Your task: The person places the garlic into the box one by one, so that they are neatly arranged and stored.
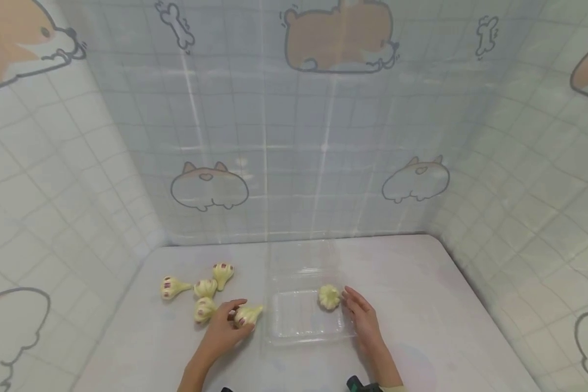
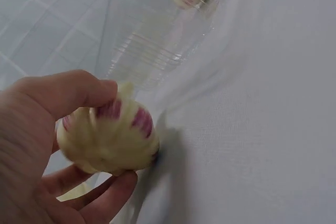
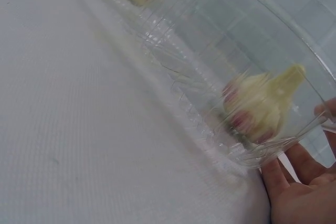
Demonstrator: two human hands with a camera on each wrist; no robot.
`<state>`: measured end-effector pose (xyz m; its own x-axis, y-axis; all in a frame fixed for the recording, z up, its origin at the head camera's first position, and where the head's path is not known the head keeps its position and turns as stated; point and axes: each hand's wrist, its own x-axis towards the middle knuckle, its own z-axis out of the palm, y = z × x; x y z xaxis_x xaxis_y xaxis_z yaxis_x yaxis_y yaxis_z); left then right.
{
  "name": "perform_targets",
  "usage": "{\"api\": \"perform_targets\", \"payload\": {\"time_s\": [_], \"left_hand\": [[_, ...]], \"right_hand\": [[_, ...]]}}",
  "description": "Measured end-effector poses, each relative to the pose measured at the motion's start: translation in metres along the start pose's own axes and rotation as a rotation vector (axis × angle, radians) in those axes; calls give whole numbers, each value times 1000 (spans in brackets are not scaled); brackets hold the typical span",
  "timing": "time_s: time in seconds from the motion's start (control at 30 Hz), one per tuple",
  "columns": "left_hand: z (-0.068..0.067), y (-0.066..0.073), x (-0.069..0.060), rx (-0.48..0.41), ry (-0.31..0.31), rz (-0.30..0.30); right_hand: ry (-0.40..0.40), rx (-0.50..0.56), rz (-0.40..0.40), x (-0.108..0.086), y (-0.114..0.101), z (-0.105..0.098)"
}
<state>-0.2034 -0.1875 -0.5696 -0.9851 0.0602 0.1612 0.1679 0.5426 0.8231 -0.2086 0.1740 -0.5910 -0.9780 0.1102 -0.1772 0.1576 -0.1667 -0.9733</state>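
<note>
My left hand [image 1: 221,330] grips a garlic bulb [image 1: 247,316], pale yellow with purple patches, just left of a clear plastic container [image 1: 296,341]. The left wrist view shows the thumb over this bulb [image 2: 107,140] and fingers beneath it. At the container's right side, my right hand [image 1: 365,322] holds the wall, its thumb at the rim and its fingers outside, as the right wrist view shows. Inside the container, near that hand, lies another garlic bulb [image 1: 329,297]; its stem and purple patches show through the plastic in the right wrist view.
Several more garlic bulbs [image 1: 205,288] lie grouped on the left of the white table [image 1: 441,326]. The container's transparent lid [image 1: 301,257] stands open at the back. Curtain-like walls [image 1: 294,130] with dog drawings enclose the back and sides.
</note>
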Motion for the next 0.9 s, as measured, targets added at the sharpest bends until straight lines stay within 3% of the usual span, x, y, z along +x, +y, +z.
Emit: {"api": "perform_targets", "payload": {"time_s": [0.23,0.37,0.6,0.8,0.9], "left_hand": [[-7,6,-9,23,39,-23],[-10,9,-8,-1,106,0],[-16,30,-4,-168,186,38],[-10,57,-2,-399,160,76],[-2,64,-5,-388,194,125]], "right_hand": [[-11,-9,-8,-1,-1,0],[-15,-9,-14,0,-1,0],[-23,-2,-29,-1,-1,1],[-20,10,-44,-3,1,0],[-27,3,-26,-6,6,-1]]}}
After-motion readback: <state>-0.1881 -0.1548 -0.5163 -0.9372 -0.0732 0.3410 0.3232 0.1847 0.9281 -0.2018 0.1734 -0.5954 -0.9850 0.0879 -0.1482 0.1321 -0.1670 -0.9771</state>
